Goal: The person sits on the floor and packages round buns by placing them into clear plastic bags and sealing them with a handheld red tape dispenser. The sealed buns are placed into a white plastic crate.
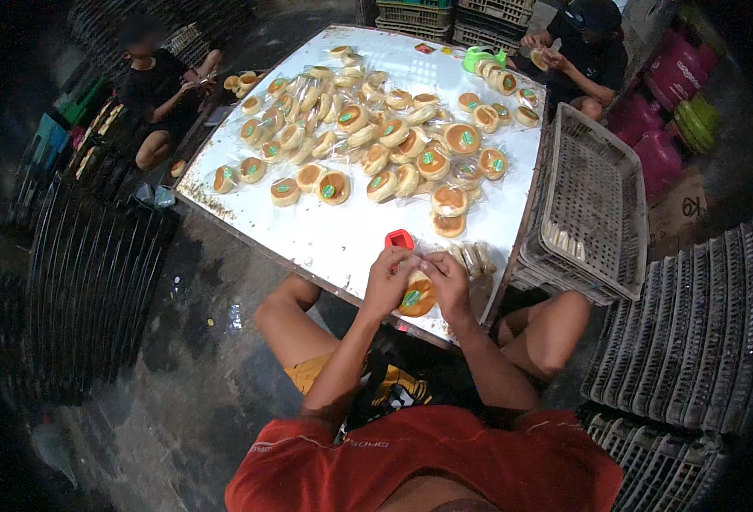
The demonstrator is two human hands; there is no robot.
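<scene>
At the near edge of the white, smooth-topped table (342, 230), a round golden-brown bun with a green label in clear plastic (417, 299) sits between the person's 2 hands. The left hand (388, 277) and right hand (448, 286) meet at its far side, fingertips pinching the clear wrapping. Just beyond the left hand is a red plastic holder with a dark opening (399, 238); near the right hand lies a row of pale wrapped buns (477, 258). Farther out spreads a heap of labelled, plastic-wrapped round buns (394, 136). Right of the table stands a grey perforated plastic crate (632, 188); 2 co-workers sit near the far corners.
</scene>
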